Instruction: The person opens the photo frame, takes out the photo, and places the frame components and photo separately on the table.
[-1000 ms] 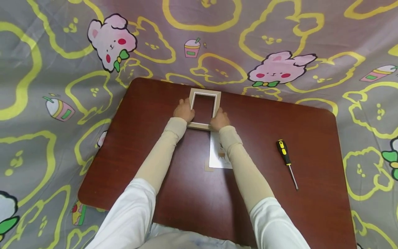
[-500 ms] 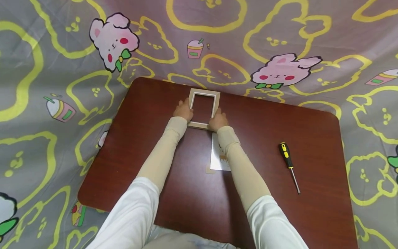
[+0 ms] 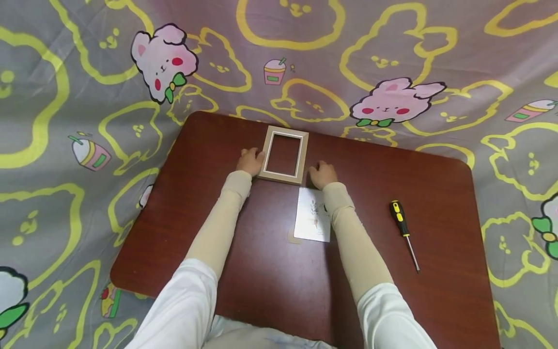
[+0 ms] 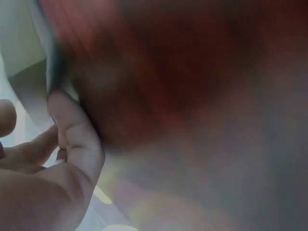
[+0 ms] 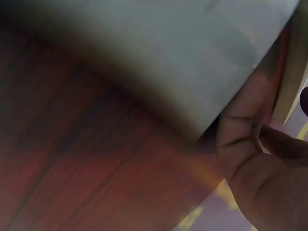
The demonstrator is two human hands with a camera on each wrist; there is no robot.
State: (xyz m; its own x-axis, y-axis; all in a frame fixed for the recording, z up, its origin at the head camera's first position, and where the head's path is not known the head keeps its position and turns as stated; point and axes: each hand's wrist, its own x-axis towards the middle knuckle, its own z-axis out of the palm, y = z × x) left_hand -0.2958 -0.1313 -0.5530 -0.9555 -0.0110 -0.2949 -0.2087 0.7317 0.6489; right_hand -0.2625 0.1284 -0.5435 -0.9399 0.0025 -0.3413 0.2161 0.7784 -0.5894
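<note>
A light wooden picture frame (image 3: 281, 178) with a white inner lip lies flat near the table's far edge, the tabletop showing through its opening. Beside its lower left corner is my left hand (image 3: 250, 162), thumb side right at the frame's edge. My right hand (image 3: 322, 175) rests just off the frame's right side, fingers loosely bent and holding nothing. Under that wrist lies a white card (image 3: 312, 215) printed with a plant drawing. The left wrist view is dim and blurred, with the left thumb (image 4: 79, 130) in it. In the right wrist view the right thumb (image 5: 245, 130) appears beside the card's pale surface.
A black and yellow screwdriver (image 3: 398, 213) lies at the right of the brown table (image 3: 270, 271), its tip toward the near side. A small tan piece (image 3: 294, 238) sticks out under the card's lower left corner. A patterned cloth (image 3: 314, 63) hangs behind.
Both hands held the frame's sides before; now they have moved outward, the right one clear of it. The frame stays in place, and more of the card shows.
</note>
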